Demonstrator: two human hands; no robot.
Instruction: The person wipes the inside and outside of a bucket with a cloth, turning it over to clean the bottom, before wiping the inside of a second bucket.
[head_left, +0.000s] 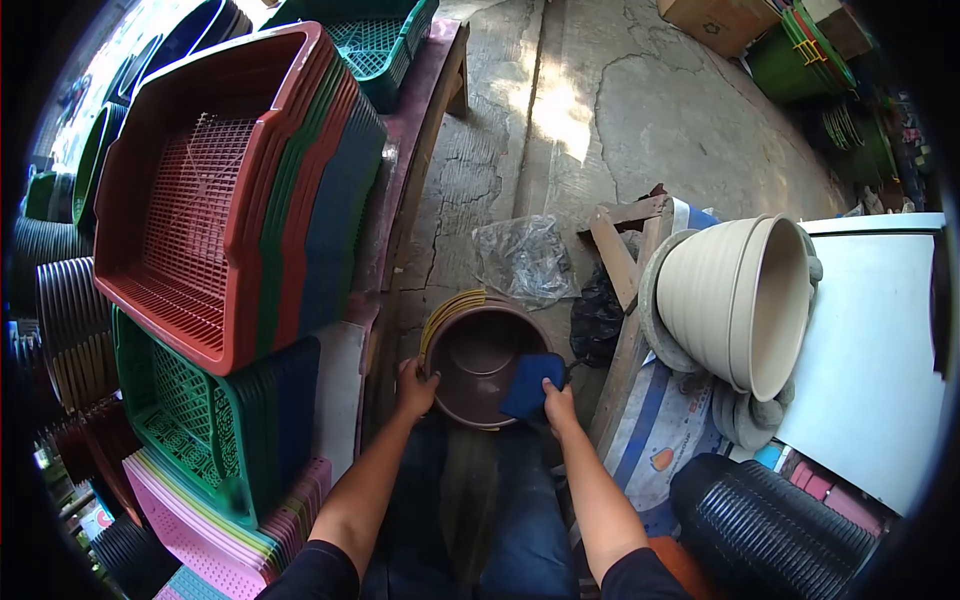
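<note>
Here's your left hand (418, 388) at the left edge of the brown basin (488, 368), fingers closed on the rim, thumb up top. Over on the other side, your right hand (560, 402) has the blue cloth (531, 388) pinched, thumb pressed on its face, and the cloth lies over the right part of the basin, covering a bit of the rim. The basin sits right in front of your legs, its open mouth turned up toward you, with yellow rims (440, 318) peeking out around its upper left edge. Just beyond it, there's a crumpled clear plastic bag (526, 260) on the concrete floor (690, 130), and a black bag (597, 318) slumps to the right, near the wooden frame. To your left, tall nested baskets rise beside the wooden counter (408, 190): red-brown ones (190, 200) on top, green ones (190, 410) below, and pink ones (190, 530) nearest you. Swing right and you've got cream pots (715, 300) tipped on their side, mouth facing right, with a stack of black ribbed containers (770, 520) closer to you and a white panel (870, 350) just beyond the pots' right side.
</note>
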